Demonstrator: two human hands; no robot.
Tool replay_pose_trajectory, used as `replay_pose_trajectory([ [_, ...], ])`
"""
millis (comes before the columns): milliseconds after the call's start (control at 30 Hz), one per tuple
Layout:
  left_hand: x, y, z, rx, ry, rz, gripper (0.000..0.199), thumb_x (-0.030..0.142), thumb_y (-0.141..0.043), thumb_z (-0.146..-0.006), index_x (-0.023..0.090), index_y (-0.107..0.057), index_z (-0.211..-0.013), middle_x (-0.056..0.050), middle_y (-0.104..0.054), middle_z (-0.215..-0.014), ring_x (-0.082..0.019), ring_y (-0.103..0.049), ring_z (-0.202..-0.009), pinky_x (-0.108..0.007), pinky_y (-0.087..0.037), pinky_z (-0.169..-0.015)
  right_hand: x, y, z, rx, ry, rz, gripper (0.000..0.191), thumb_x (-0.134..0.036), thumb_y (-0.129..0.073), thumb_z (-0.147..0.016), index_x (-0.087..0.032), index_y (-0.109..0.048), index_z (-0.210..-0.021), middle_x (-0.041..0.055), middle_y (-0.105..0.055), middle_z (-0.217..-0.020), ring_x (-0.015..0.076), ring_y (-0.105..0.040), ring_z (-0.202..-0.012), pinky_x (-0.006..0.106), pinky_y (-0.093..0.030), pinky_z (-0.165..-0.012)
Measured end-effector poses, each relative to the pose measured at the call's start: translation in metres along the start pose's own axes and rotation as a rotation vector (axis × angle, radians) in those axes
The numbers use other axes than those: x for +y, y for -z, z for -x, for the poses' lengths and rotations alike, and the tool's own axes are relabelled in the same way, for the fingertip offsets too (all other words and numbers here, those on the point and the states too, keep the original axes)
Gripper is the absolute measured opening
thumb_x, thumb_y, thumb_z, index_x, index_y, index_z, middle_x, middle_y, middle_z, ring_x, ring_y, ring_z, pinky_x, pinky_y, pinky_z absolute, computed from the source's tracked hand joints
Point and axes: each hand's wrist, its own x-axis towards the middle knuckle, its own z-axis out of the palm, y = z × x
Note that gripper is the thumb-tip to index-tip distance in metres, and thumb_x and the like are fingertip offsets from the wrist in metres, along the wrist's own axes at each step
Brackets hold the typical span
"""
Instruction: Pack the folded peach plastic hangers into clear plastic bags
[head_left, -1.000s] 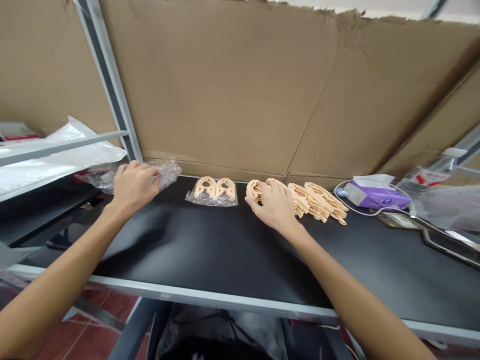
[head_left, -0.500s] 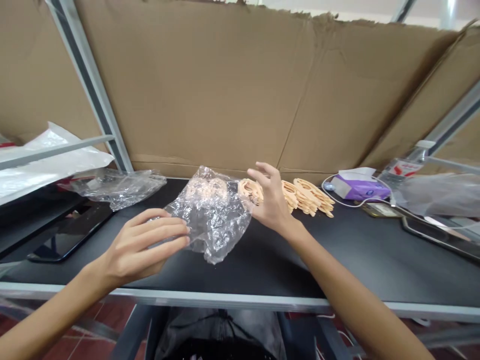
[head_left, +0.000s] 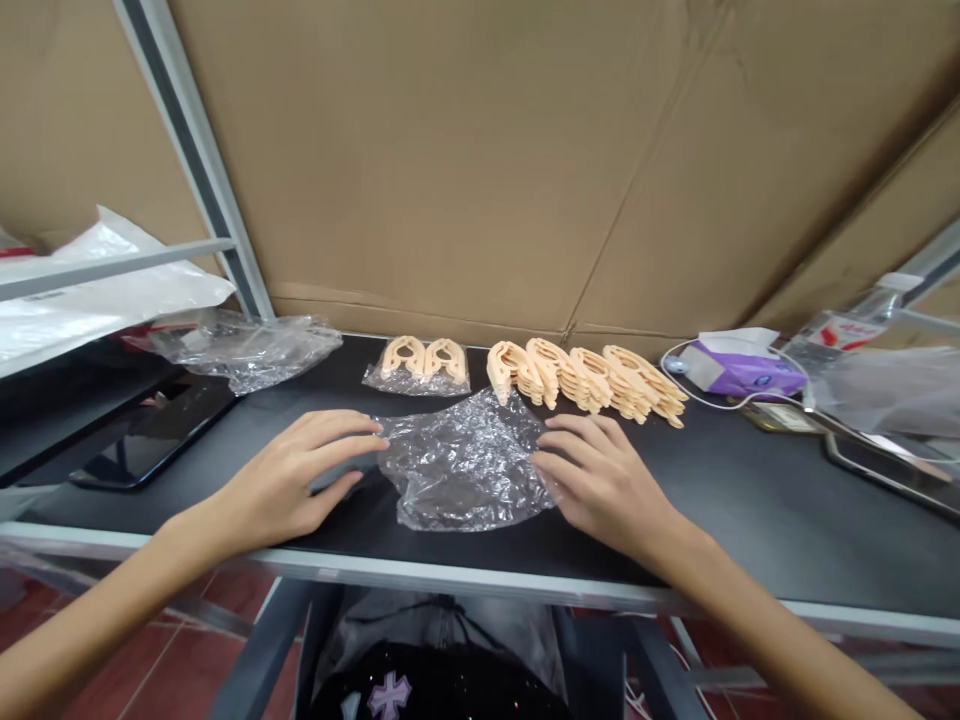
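A crinkled clear plastic bag [head_left: 469, 465] lies spread on the black tabletop between my hands. My left hand [head_left: 296, 475] is open at the bag's left side, fingers stretched and thumb apart, fingertips at its edge. On the other side, my right hand [head_left: 600, 480] has its fingers spread over the bag's right edge; its thumb is hidden. Behind the bag, two beige pieces that look like folding hangers [head_left: 405, 357] lie in a clear wrapper. Several overlapping stacks of the same beige pieces [head_left: 589, 380] stand to their right, near the cardboard.
Left of my hands lie a dark phone [head_left: 146, 440] and more crumpled clear plastic [head_left: 262, 350]. To the right are a purple tissue pack [head_left: 742, 372], a white cable, a water bottle [head_left: 855, 325] and another phone [head_left: 892, 465]. A cardboard wall [head_left: 450, 180] closes off the back.
My right hand has come down onto the bag's right side. The bag now lies flatter and nearer me, uncovering the wrapped beige pieces. The view has tilted down slightly.
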Motion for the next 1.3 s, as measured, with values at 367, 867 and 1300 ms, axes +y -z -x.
replay_pose_trajectory([
  [367, 0.015, -0.025, -0.019, -0.231, 0.005, 0.111, 0.036, 0.024, -0.047, -0.104, 0.027, -0.06, -0.138, -0.008, -0.053, -0.149, -0.027, -0.053, -0.131, -0.048, -0.046, -0.108, -0.07, 0.042, -0.001, -0.03, -0.157, -0.126, 0.033, -0.024, -0.064, -0.09, -0.016, -0.064, -0.123, 0.0159, -0.067, -0.127, 0.0321, -0.056, -0.124, 0.053, -0.036, -0.102],
  [867, 0.024, -0.032, -0.021, -0.22, 0.006, 0.251, 0.032, 0.025, -0.048, -0.105, 0.022, -0.064, -0.132, -0.009, -0.062, -0.136, -0.026, -0.051, -0.119, -0.046, -0.047, -0.104, -0.092, 0.008, -0.015, 0.242, -0.03, -0.107, 0.014, -0.005, -0.069, -0.083, -0.014, -0.072, -0.093, 0.0093, -0.076, -0.093, 0.0258, -0.066, -0.096, 0.044, -0.051, -0.085],
  [1300, 0.024, -0.027, -0.024, -0.304, 0.044, 0.266, 0.038, 0.025, -0.046, -0.105, 0.028, -0.055, -0.142, -0.003, -0.061, -0.142, -0.024, -0.052, -0.126, -0.044, -0.043, -0.107, -0.086, 0.019, 0.001, 0.336, -0.156, -0.492, 0.022, 0.004, -0.062, -0.079, -0.015, -0.066, -0.089, 0.0118, -0.077, -0.092, 0.027, -0.07, -0.097, 0.046, -0.06, -0.081],
])
